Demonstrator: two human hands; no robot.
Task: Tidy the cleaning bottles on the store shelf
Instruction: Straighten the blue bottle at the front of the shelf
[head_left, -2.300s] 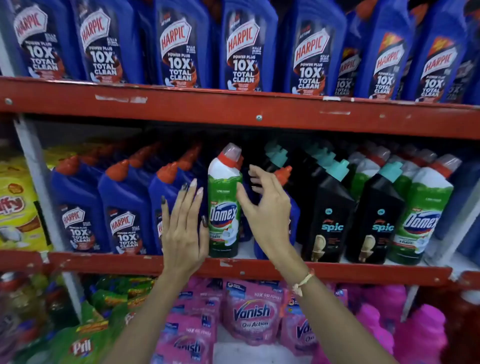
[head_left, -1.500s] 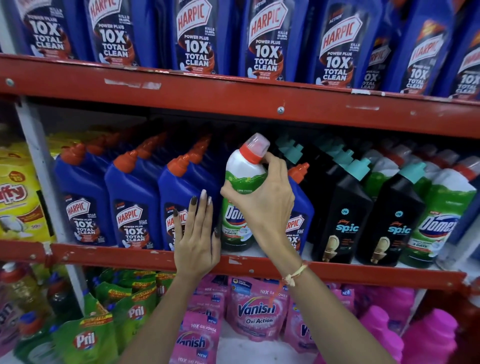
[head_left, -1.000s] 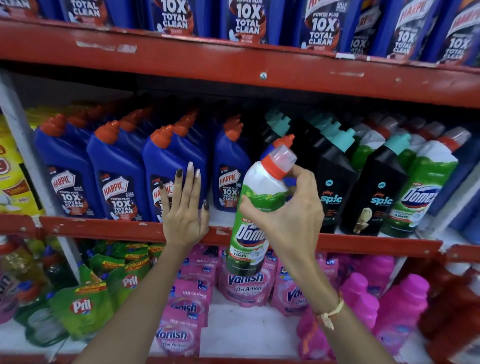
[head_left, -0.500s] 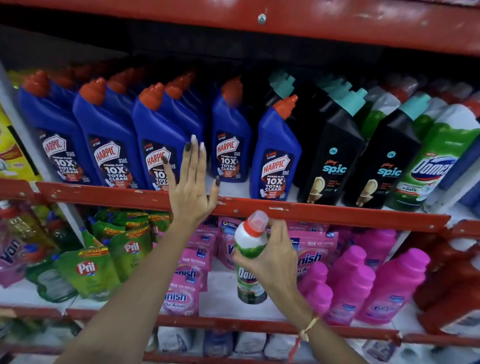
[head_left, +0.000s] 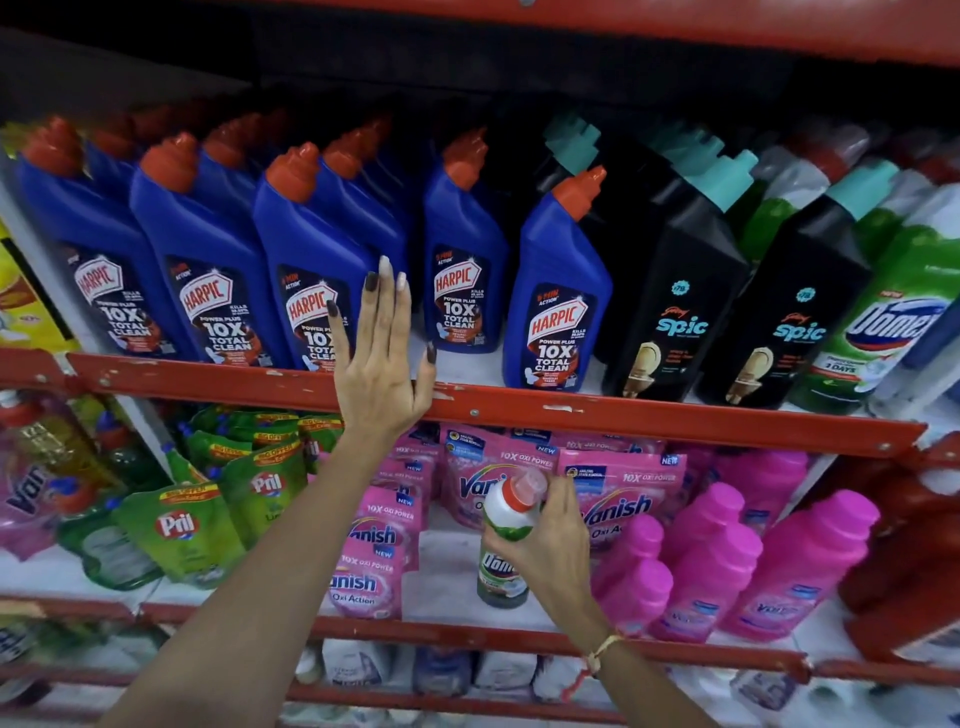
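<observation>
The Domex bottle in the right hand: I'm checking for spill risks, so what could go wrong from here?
1. The right hand grips the Domex bottle high near its cap, so it may swing or slip.
2. It hangs close to the Vanish pouches and pink bottles, which it might topple.
3. The left hand presses near a Harpic bottle, which could tip.

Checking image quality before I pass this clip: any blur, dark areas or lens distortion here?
Head view: the shelf rail bows from wide-angle distortion; the back of the Harpic row sinks into shadow; the Domex bottle in the right hand looks soft; the left hand is sharp.
</observation>
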